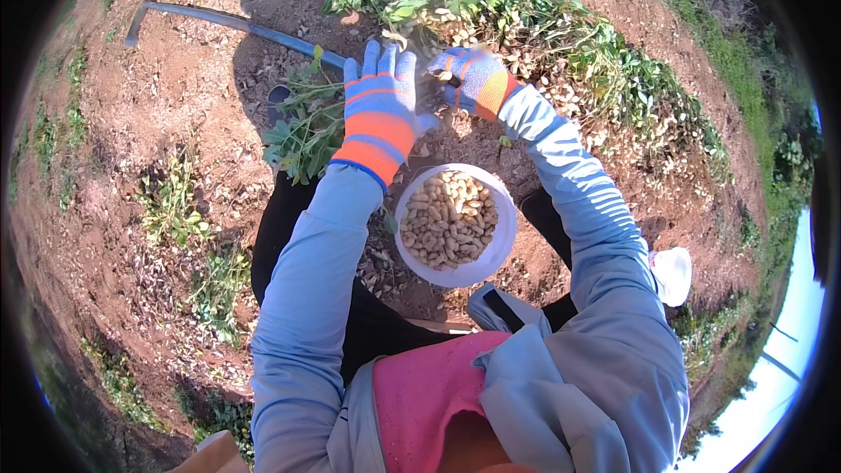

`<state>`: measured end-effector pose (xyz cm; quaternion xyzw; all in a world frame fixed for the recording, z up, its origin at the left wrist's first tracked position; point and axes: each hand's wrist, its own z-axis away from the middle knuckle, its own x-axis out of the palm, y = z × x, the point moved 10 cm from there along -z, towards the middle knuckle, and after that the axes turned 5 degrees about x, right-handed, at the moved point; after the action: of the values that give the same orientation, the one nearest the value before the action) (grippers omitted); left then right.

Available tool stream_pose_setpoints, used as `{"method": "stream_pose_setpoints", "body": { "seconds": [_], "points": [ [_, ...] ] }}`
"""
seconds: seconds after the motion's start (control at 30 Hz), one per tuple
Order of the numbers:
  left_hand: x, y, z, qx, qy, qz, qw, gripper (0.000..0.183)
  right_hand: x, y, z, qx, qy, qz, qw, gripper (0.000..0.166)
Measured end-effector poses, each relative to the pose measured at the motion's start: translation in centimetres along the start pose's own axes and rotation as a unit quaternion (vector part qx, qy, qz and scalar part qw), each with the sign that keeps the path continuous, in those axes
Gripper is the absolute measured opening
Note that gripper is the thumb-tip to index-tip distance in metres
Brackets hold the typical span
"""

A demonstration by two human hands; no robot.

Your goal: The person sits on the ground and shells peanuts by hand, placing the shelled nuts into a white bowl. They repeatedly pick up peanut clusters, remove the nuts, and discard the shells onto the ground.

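Observation:
My left hand, in a grey-blue and orange knit glove, is stretched out palm down with its fingers nearly straight. Leafy green peanut stems stick out to the left from beside and beneath it; whether it grips them is hidden. To its right, my right hand in a matching glove has curled fingers. Blur between the hands hides what its fingertips touch. Below both hands stands a round white bucket holding many peanut pods in their shells.
A long row of pulled peanut plants, with pods among the stems, curves along the far and right side. A long-handled hoe lies at upper left. Dry leaves litter the reddish soil. A white object is at right.

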<state>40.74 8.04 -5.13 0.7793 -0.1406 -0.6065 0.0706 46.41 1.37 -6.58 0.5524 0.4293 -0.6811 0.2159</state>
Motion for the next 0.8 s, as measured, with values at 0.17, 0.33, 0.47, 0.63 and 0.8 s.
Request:
{"method": "stream_pose_setpoints", "body": {
  "seconds": [0.17, 0.33, 0.47, 0.63, 0.8],
  "points": [
    [4.1, -3.2, 1.9, -0.146, -0.265, 0.019, 0.953, 0.058, -1.5, -2.9, 0.1, -0.079, 0.068, 0.016, 0.994, 0.035],
    [2.0, -6.0, 1.6, -0.196, -0.173, 0.095, 0.961, 0.044, -11.3, 1.9, 4.1, 0.064, 0.329, -0.424, 0.841, 0.036],
    [2.6, -7.1, 1.1, -0.181, -0.132, 0.158, 0.962, 0.051, 2.5, 9.5, 4.5, 0.222, 0.157, -0.759, 0.592, 0.062],
    [2.9, -5.7, 1.0, -0.183, -0.17, 0.259, 0.933, 0.055, 15.7, 6.3, 2.6, 0.167, 0.038, -0.884, 0.434, 0.044],
    [4.1, -6.7, 1.1, -0.16, -0.108, 0.269, 0.943, 0.055, 20.0, 5.2, 0.9, 0.17, 0.111, -0.722, 0.662, 0.034]
  ]
}}
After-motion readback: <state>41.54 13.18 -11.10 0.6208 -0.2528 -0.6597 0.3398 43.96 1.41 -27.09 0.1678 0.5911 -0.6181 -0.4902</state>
